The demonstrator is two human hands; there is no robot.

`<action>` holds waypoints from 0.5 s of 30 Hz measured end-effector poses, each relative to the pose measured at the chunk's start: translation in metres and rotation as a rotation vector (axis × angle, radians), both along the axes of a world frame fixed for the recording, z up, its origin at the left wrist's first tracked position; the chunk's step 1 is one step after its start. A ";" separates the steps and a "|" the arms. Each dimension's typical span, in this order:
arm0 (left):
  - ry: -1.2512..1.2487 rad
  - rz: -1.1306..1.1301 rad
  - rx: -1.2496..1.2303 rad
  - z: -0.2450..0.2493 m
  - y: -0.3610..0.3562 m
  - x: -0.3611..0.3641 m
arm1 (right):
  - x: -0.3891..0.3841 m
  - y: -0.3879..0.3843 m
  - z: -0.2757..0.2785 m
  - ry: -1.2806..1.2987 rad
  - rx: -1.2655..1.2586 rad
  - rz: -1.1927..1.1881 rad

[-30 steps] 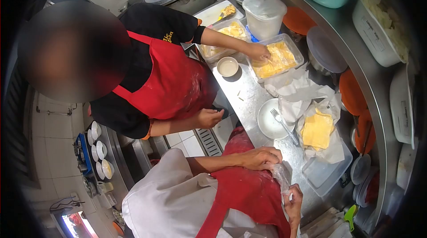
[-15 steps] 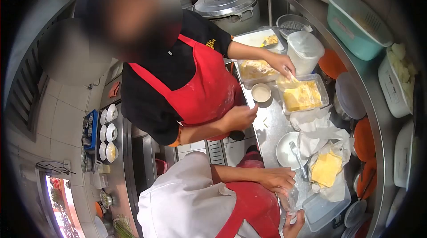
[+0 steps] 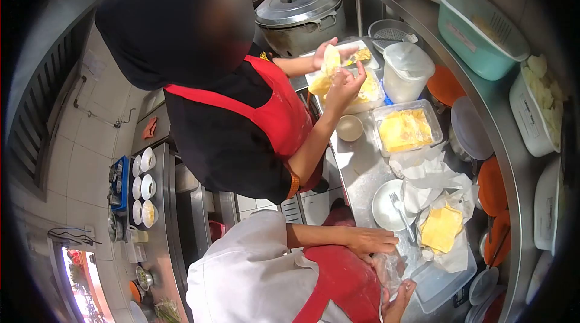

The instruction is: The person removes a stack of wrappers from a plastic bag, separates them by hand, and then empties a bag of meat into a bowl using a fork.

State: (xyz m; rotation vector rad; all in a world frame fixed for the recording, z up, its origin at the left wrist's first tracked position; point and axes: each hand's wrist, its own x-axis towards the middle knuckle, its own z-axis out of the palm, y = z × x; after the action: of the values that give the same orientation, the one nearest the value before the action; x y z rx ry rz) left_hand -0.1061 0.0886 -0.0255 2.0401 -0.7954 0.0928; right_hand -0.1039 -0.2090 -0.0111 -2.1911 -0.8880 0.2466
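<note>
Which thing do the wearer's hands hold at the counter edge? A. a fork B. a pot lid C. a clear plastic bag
C: left hand pinches the clear plastic bag, right hand meets its lower end; the fork lies on the plate.

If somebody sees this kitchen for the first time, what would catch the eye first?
Probably the red-aproned co-worker at the upper left, holding up a pale yellow sheet over the far end of the counter. Near the bottom, the person's left hand and right hand hold a clear plastic bag, beside a stack of yellow sheets on paper.
</note>
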 end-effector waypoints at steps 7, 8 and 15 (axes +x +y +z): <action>0.033 0.042 -0.070 -0.044 -0.012 0.007 | 0.016 0.007 -0.003 0.100 -0.022 -0.086; -0.035 0.073 -0.144 -0.040 -0.012 0.013 | 0.021 0.011 0.004 0.085 0.012 -0.126; 0.389 0.156 -0.516 -0.013 -0.001 0.017 | 0.038 0.028 0.029 0.303 0.267 -0.181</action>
State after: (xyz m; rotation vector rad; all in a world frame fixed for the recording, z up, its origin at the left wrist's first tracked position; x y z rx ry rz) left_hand -0.0896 0.0872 -0.0383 1.5559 -0.3223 -0.0130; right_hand -0.0657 -0.1814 0.0183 -1.9071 -0.5190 0.3402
